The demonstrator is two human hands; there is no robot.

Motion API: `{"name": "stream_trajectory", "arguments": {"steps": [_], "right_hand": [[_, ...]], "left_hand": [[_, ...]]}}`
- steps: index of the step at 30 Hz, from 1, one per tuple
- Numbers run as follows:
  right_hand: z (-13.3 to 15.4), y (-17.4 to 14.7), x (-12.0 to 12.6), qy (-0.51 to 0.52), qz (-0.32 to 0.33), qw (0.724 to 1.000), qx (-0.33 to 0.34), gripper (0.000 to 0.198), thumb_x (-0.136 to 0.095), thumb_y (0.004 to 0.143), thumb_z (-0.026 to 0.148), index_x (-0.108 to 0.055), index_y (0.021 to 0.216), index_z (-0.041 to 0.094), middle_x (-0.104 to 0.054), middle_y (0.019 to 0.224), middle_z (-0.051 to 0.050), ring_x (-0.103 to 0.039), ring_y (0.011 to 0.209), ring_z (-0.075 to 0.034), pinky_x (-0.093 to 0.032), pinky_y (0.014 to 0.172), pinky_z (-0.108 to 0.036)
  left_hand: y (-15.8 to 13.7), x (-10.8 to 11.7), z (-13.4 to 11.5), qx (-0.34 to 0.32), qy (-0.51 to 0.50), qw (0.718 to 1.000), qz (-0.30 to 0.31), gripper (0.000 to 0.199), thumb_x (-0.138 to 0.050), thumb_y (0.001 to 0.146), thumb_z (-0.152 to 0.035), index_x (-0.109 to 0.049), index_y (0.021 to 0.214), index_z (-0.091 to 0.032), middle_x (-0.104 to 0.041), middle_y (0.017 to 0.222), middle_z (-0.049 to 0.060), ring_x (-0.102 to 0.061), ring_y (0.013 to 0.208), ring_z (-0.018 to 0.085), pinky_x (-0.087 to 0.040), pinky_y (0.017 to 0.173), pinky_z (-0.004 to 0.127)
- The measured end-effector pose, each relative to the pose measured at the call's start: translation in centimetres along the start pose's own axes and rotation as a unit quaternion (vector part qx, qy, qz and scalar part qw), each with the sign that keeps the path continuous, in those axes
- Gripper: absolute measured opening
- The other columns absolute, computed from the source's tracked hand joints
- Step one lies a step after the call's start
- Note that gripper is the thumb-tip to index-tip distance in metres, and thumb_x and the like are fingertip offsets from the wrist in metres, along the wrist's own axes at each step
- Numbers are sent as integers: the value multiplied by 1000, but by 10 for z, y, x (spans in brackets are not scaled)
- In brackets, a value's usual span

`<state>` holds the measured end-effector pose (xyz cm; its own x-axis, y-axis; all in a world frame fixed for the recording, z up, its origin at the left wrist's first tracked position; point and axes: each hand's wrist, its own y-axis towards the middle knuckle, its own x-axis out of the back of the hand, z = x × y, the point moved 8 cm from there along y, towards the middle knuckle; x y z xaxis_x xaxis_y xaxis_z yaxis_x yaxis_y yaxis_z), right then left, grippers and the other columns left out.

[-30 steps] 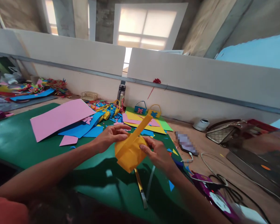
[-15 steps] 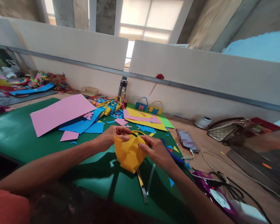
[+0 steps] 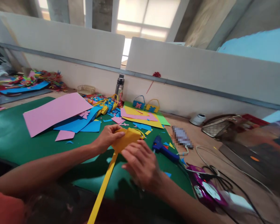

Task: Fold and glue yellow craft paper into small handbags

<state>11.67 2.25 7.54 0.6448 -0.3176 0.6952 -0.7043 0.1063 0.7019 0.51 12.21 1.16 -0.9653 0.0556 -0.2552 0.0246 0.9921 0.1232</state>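
A small yellow handbag (image 3: 125, 140), folded from sheet material, is pinched between the thumb and fingers of my left hand (image 3: 110, 137). Its thin yellow handle (image 3: 142, 134) shows at the right, partly hidden. A long yellow strip (image 3: 105, 183) runs from under the bag down past the table's front edge; whether it is joined to the bag cannot be told. My right hand (image 3: 143, 163) is close in front of the bag's lower right side, fingers loosely bent and thumb apart, slightly blurred. A blue glue gun (image 3: 165, 151) lies right of that hand.
Pink sheets (image 3: 58, 112) and blue sheets (image 3: 81, 121) cover the left of the green mat (image 3: 7, 137). Behind are a pile of small bags (image 3: 107, 105), a bottle (image 3: 119, 85) and two finished bags (image 3: 152, 107). A phone (image 3: 182, 136), cables and a purple power strip (image 3: 206, 188) lie right.
The yellow bag has been turned and tilted in my left hand. My right hand has left its top edge and moved lower and nearer. The long yellow strip now stretches toward the lower left.
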Motion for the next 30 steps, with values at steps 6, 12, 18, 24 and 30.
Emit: {"name": "stream_trajectory", "arguments": {"steps": [6, 12, 18, 24, 30], "right_hand": [[12, -6, -19, -70, 65, 995, 9, 14, -47, 86, 22, -59, 88, 15, -66, 84, -5, -57, 89, -17, -35, 92, -38], [10, -13, -36, -86, 126, 988, 12, 16, -43, 86, 19, -59, 85, 15, -63, 78, -5, -55, 79, -17, -37, 85, -39], [17, -15, -45, -86, 186, 978, 28, 18, -41, 85, 17, -58, 80, 15, -60, 72, -4, -53, 71, -17, -39, 79, -37], [-4, -9, -19, -34, 92, 994, -58, 15, -43, 87, 18, -57, 81, 16, -64, 76, -4, -56, 79, -17, -37, 87, -39], [-26, -3, 3, -25, -19, 994, -108, 7, -52, 81, 14, -58, 84, 16, -64, 81, -7, -57, 85, -19, -39, 86, -40]], "left_hand": [[-1, 15, -9, -73, 53, 994, -68, 24, -70, 62, -34, -57, 67, -15, -57, 62, -3, -50, 55, 9, -39, 51, 17], [-3, 15, -13, -97, 84, 988, -81, 20, -70, 62, -30, -58, 67, -15, -57, 63, -3, -50, 58, 9, -41, 54, 17], [-7, 11, -15, -97, 92, 988, -80, 15, -72, 59, -24, -60, 64, -15, -57, 59, -3, -50, 55, 10, -40, 52, 17], [-9, 11, -12, -84, 83, 991, -65, 11, -70, 60, -20, -61, 63, -16, -59, 60, -2, -52, 57, 11, -42, 55, 19], [-11, 1, 3, -17, 47, 998, -24, 13, -68, 63, -21, -68, 75, -15, -67, 71, 0, -57, 62, 12, -44, 59, 19]]}}
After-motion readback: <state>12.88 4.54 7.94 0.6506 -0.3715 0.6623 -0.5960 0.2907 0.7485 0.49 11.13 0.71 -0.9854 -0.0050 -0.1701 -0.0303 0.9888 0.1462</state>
